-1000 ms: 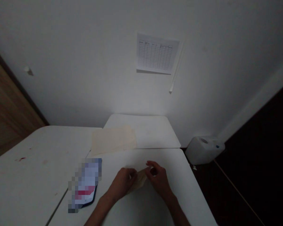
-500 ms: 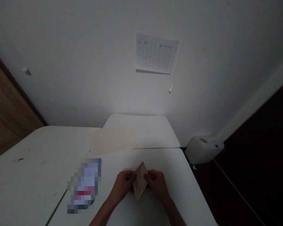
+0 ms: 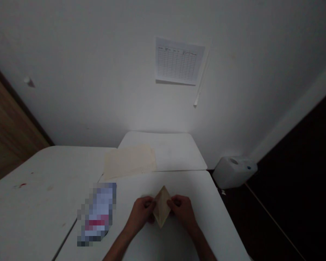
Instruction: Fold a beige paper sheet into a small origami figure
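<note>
A small diamond-shaped piece of folded tan paper (image 3: 162, 207) is held between my two hands above the white table (image 3: 206, 224). My left hand (image 3: 143, 210) pinches its left corner, with the thumb on the near face. At the right corner, my right hand (image 3: 182, 208) grips it the same way, thumb laid on top. A crease runs lengthwise down the folded paper, from the far point to the near one. The fingers behind the paper are mostly hidden.
A flat tan sheet (image 3: 130, 161) lies across the table joints at the back. To the left is a pixelated blue-grey item (image 3: 97, 214). A white plastic jug (image 3: 233, 172) stands right of the tables. On the wall hangs a printed chart (image 3: 180, 61).
The folded paper has opened slightly wider between my hands, and its near point has shifted a little up and to the right. Both hands keep their pinch.
</note>
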A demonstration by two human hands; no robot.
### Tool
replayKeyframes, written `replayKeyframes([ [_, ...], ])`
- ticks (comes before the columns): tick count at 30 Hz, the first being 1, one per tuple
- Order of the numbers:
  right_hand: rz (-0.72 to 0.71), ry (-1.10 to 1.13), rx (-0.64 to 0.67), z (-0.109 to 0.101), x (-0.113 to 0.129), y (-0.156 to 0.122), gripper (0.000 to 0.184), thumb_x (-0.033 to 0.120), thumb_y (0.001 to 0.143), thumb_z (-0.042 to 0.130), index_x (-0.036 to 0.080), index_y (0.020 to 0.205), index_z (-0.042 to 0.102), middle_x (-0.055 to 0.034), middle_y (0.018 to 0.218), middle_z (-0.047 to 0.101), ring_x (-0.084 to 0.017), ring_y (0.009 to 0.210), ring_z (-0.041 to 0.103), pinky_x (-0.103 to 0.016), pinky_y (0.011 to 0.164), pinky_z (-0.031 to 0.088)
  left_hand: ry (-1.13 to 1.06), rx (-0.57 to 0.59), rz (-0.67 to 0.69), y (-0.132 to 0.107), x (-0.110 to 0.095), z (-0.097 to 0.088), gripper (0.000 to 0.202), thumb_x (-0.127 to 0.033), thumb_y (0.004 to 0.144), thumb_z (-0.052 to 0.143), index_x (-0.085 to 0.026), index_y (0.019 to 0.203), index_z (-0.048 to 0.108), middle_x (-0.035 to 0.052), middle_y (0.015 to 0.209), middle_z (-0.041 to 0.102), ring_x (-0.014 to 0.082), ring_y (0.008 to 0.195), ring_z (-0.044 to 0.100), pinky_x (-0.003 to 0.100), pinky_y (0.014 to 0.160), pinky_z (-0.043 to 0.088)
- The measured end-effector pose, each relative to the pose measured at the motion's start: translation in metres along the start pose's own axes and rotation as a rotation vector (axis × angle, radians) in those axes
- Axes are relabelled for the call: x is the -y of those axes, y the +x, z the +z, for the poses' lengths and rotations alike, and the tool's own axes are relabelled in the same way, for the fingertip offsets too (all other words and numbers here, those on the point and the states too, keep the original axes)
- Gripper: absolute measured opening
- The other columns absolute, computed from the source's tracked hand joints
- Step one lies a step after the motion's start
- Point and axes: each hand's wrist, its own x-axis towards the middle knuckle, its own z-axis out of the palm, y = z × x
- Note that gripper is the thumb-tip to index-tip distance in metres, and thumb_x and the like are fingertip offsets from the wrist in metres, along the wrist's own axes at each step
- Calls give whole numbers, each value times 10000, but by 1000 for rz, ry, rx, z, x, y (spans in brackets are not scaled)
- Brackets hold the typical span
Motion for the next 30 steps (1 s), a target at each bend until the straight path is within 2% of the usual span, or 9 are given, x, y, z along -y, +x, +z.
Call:
replayKeyframes([
  [3, -102, -79, -86, 2, 14, -1, 393, 476, 754, 671, 149, 969, 695, -84, 834, 726, -193, 641, 666, -261, 560, 518, 46, -9, 1, -3, -2, 1, 381, -504, 762, 511, -145, 682, 611, 17, 500, 601, 144, 362, 555, 212, 344, 390],
  [9, -231, -224, -164, 10, 43, 3, 317, 461, 790, 644, 184, 936, 696, -62, 851, 723, -185, 652, 669, -257, 586, 527, 151, 2, 34, -12, -14, 7, 273, -354, 769, 464, -150, 701, 632, 6, 527, 615, 112, 345, 504, 196, 341, 334],
  [13, -247, -209, -108, 9, 46, 9, 310, 465, 805, 624, 178, 885, 711, -59, 804, 723, -192, 659, 668, -265, 605, 531, 215, -3, 40, -14, -23, 4, 275, -337, 769, 442, -154, 694, 634, -1, 518, 607, 113, 353, 504, 200, 356, 339],
  [19, -263, -191, 15, -2, 46, 9, 360, 490, 860, 555, 174, 930, 714, -62, 861, 724, -181, 699, 660, -243, 598, 516, 150, 34, 13, -13, -21, -2, 327, -419, 775, 448, -149, 698, 616, -9, 496, 569, 116, 329, 495, 199, 320, 336],
  [23, -273, -232, -15, -6, 42, 9, 355, 465, 886, 517, 166, 829, 700, -52, 768, 706, -166, 657, 643, -229, 575, 491, 169, 43, 17, -13, -23, -4, 319, -418, 772, 443, -154, 697, 606, -19, 497, 550, 117, 332, 485, 204, 312, 341],
  [28, -279, -258, -25, -6, 46, 7, 285, 420, 844, 575, 179, 926, 704, -41, 789, 710, -146, 595, 631, -218, 530, 478, 231, 72, 10, -14, -34, -5, 236, -345, 740, 470, -165, 653, 594, -16, 508, 564, 115, 382, 493, 205, 360, 350],
  [30, -285, -259, -12, -6, 48, 7, 274, 408, 841, 579, 179, 892, 721, -45, 784, 714, -154, 613, 637, -224, 551, 487, 237, 77, 2, -15, -38, -6, 217, -338, 725, 490, -173, 603, 560, -19, 491, 551, 116, 400, 494, 205, 374, 349],
])
